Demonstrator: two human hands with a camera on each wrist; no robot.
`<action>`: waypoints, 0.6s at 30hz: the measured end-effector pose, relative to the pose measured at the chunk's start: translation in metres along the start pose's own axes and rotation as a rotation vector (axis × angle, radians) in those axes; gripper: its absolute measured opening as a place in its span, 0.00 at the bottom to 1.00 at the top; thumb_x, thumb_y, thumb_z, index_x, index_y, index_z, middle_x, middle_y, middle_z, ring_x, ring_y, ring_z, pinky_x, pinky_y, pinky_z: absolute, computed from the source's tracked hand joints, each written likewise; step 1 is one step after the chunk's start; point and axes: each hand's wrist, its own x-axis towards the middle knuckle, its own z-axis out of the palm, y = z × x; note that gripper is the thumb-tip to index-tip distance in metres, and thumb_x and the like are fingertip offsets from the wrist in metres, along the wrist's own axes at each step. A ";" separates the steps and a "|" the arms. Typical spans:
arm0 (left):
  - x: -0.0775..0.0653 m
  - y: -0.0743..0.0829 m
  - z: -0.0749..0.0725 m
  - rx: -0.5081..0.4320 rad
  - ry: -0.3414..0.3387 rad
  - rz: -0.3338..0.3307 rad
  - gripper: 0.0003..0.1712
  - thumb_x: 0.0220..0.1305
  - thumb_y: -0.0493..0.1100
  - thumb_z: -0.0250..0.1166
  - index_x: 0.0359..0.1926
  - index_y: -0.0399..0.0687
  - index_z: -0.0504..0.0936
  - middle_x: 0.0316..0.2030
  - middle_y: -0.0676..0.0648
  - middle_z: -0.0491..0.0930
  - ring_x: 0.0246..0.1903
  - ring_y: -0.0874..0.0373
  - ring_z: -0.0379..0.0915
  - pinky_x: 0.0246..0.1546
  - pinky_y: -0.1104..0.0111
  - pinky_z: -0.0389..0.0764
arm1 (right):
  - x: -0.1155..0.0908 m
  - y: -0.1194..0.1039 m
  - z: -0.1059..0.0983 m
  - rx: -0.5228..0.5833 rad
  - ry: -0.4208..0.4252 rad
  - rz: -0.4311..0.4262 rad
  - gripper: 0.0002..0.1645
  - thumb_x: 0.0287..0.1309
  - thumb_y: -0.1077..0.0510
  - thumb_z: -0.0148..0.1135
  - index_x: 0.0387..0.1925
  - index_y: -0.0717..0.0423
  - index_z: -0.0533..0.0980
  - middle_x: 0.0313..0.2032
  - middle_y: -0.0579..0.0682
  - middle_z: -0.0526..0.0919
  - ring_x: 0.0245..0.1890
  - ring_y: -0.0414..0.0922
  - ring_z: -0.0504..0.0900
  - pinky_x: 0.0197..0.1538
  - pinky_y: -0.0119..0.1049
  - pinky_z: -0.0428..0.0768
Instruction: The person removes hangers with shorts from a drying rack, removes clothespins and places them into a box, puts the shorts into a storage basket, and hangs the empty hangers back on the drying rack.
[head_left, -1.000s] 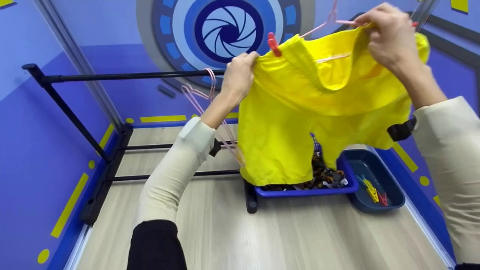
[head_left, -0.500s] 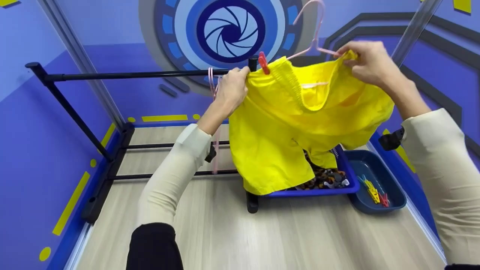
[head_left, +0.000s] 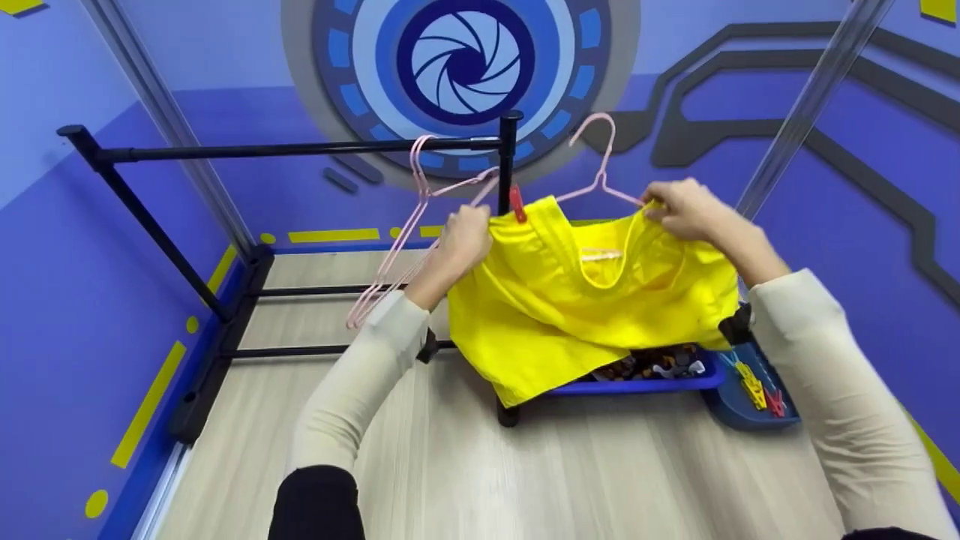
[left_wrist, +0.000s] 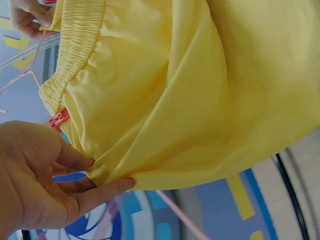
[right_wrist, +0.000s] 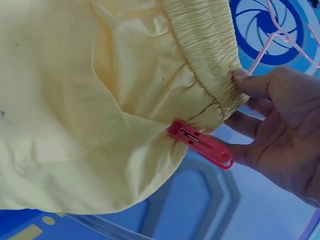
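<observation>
Clearly, the head view gives you yellow shorts [head_left: 544,311] on a pink hanger [head_left: 602,181] by the right end of the rack [head_left: 300,151], not yet hung. Your left hand [head_left: 466,236] and right hand [head_left: 688,210] pinch 1 side each. The left wrist view bares your left fingertips [left_wrist: 125,184] by the red clip [left_wrist: 58,120]. The right wrist view adds a 2nd clip [right_wrist: 202,144], hidden from the head; only hanging seems to remain.

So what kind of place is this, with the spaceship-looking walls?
Probably a small indoor booth set up for handling laundry, though I can't be sure. The blue walls have bold patterns and meet at metal posts, and there's a black clothes rack with pink hangers.
</observation>
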 end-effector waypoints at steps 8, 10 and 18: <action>-0.012 -0.014 0.032 0.005 -0.020 0.036 0.11 0.69 0.32 0.57 0.47 0.36 0.84 0.46 0.34 0.86 0.49 0.39 0.84 0.48 0.51 0.85 | -0.004 0.020 0.039 0.034 -0.078 0.010 0.15 0.74 0.58 0.56 0.54 0.64 0.75 0.44 0.68 0.83 0.42 0.62 0.83 0.48 0.59 0.80; -0.014 -0.018 0.037 0.000 -0.043 0.040 0.12 0.68 0.32 0.58 0.48 0.39 0.85 0.46 0.36 0.87 0.49 0.40 0.84 0.48 0.52 0.85 | -0.008 0.026 0.045 0.053 -0.131 0.014 0.17 0.74 0.55 0.57 0.55 0.65 0.74 0.44 0.67 0.83 0.41 0.60 0.83 0.47 0.57 0.81; -0.021 -0.031 0.051 0.031 -0.167 -0.001 0.12 0.70 0.32 0.56 0.45 0.41 0.86 0.46 0.39 0.87 0.47 0.44 0.84 0.44 0.54 0.85 | -0.024 0.056 0.067 0.123 -0.315 -0.027 0.25 0.60 0.63 0.71 0.57 0.69 0.75 0.53 0.70 0.82 0.54 0.67 0.81 0.59 0.62 0.78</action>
